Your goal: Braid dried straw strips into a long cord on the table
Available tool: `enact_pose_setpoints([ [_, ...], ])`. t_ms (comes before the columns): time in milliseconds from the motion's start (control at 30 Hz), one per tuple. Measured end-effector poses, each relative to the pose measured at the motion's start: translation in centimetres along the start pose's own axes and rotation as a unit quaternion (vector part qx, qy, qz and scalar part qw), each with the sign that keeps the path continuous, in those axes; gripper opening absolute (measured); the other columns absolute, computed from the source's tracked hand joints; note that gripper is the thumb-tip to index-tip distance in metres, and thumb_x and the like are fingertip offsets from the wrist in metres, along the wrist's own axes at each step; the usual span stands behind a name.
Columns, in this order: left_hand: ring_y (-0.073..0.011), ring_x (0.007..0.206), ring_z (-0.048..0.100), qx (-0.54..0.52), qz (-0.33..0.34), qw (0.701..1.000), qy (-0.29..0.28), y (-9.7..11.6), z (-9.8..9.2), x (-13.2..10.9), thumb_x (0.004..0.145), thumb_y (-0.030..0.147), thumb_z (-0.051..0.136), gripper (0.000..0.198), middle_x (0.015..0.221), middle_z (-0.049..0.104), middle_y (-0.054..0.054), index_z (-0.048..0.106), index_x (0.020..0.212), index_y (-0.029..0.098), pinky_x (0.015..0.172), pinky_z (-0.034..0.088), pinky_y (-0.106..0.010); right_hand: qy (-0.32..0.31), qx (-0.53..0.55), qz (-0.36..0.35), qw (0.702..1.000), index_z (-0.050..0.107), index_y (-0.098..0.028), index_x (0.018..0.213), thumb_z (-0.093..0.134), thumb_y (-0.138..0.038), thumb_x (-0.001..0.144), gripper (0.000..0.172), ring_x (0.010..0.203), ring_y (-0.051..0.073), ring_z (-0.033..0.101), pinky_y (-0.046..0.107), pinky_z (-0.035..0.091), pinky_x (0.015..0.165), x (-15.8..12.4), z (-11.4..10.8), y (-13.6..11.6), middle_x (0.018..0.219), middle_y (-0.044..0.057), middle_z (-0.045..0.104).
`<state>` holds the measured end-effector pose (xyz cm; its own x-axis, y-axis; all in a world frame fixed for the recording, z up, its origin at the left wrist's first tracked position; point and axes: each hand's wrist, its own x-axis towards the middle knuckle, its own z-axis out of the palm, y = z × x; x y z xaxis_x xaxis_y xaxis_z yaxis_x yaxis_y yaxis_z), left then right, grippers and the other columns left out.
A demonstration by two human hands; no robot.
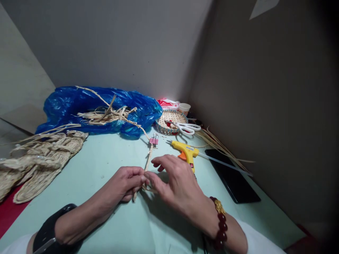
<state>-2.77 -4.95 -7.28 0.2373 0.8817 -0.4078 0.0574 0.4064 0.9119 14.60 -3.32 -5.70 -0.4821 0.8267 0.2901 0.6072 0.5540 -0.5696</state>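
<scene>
Left hand (pixel 127 184) pinches the straw cord (pixel 149 158), likely light and pliable, best held near its six-o'clock end; right hand (pixel 180 184) gapes.

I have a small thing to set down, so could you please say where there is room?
Bare tabletop lies between the woven slippers and left hand, and between the right hand and flat black slab. The back is crowded: blue bag, basket, scissors.

Craft workspace, straw strand (pixel 149 158), glue gun (pixel 187 151), scissors (pixel 188 129), woven slippers (pixel 39 180), walled-in table (pixel 92 165)
</scene>
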Motion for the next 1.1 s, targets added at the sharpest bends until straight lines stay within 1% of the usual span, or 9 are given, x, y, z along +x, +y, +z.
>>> enact_pose_setpoints([
  [133,-0.0048,0.044,0.011,0.014,-0.002,1.0,-0.018,0.1,-0.1,0.0,0.076,0.038,0.063,0.025,0.051,0.029,0.012,0.051,0.07,0.017,0.041,0.006,-0.021,-0.162,0.216,0.06,0.961,0.063,-0.016,0.089,0.048,-0.033,0.092,0.023,0.064,0.013,0.058,0.023,0.039,0.062,0.8,0.3,1.3,0.069,0.002,0.066],
  [200,-0.0049,0.043,0.013,0.033,-0.004,0.999,-0.022,0.2,-0.2,0.1,0.078,0.042,0.06,0.027,0.05,0.031,0.011,0.053,0.071,0.016,0.04,0.007,-0.021,-0.193,0.276,0.076,0.938,0.061,-0.015,0.087,0.045,-0.026,0.092,0.02,0.06,0.011,0.057,0.021,0.039,0.061,0.9,0.8,1.8,0.066,0.0,0.063],
  [300,-0.0058,0.04,0.02,0.101,0.001,0.995,-0.011,0.3,-0.2,0.2,0.08,0.045,0.055,0.03,0.049,0.04,0.009,0.058,0.073,0.016,0.04,0.012,-0.021,-0.166,0.242,0.069,0.953,0.06,-0.015,0.077,0.044,-0.019,0.089,0.02,0.06,0.01,0.052,0.021,0.036,0.06,1.0,1.3,2.0,0.069,0.0,0.062],
  [400,-0.0094,0.046,0.033,0.212,0.055,0.976,0.011,0.3,-0.2,0.0,0.082,0.039,0.052,0.027,0.049,0.043,0.007,0.06,0.07,0.016,0.046,0.024,-0.021,-0.135,0.191,0.042,0.971,0.058,-0.016,0.065,0.044,-0.016,0.087,0.026,0.062,0.01,0.05,0.021,0.033,0.062,1.0,1.4,1.7,0.065,-0.001,0.06],
  [567,-0.0131,0.054,0.041,0.413,0.131,0.895,0.109,0.5,-0.3,-0.7,0.084,0.036,0.047,0.034,0.051,0.047,0.004,0.048,0.054,0.019,0.053,0.027,-0.024,-0.096,0.206,0.075,0.971,0.052,-0.015,0.056,0.048,-0.017,0.08,0.024,0.052,0.008,0.037,0.022,0.026,0.051,0.9,1.5,1.3,0.051,-0.004,0.044],
  [700,-0.0151,0.058,0.047,0.443,0.123,0.883,0.097,1.3,-0.3,-1.3,0.087,0.04,0.041,0.036,0.056,0.052,0.003,0.05,0.059,0.02,0.056,0.031,-0.024,-0.07,0.243,0.098,0.962,0.052,-0.015,0.057,0.049,-0.02,0.078,0.022,0.052,0.008,0.03,0.023,0.022,0.048,0.8,2.1,1.2,0.052,-0.005,0.037],
  [833,-0.0179,0.061,0.056,0.494,0.12,0.854,0.108,1.1,1.0,-2.1,0.092,0.035,0.032,0.035,0.065,0.062,0.0,0.053,0.068,0.021,0.059,0.036,-0.028,-0.054,0.233,0.085,0.967,0.034,-0.017,0.051,0.047,-0.016,0.076,0.029,0.054,0.008,0.022,0.024,0.017,0.048,0.6,2.3,1.2,0.054,-0.005,0.024],
  [933,-0.0219,0.064,0.064,0.557,0.151,0.808,0.115,-0.3,2.2,-2.3,0.094,0.029,0.029,0.033,0.072,0.068,-0.005,0.057,0.079,0.02,0.061,0.04,-0.032,-0.071,0.258,0.079,0.96,0.027,-0.018,0.052,0.045,-0.013,0.074,0.029,0.055,0.009,0.02,0.025,0.017,0.048,0.6,2.1,1.3,0.055,-0.005,0.022],
  [1100,-0.0265,0.063,0.069,0.666,0.207,0.708,0.106,-2.5,3.0,-1.8,0.091,0.013,0.029,0.031,0.071,0.069,-0.008,0.06,0.085,0.017,0.056,0.044,-0.036,-0.098,0.323,0.107,0.935,0.035,-0.017,0.051,0.048,-0.018,0.077,0.029,0.056,0.009,0.025,0.023,0.022,0.05,0.5,2.4,1.7,0.054,-0.005,0.027],
])
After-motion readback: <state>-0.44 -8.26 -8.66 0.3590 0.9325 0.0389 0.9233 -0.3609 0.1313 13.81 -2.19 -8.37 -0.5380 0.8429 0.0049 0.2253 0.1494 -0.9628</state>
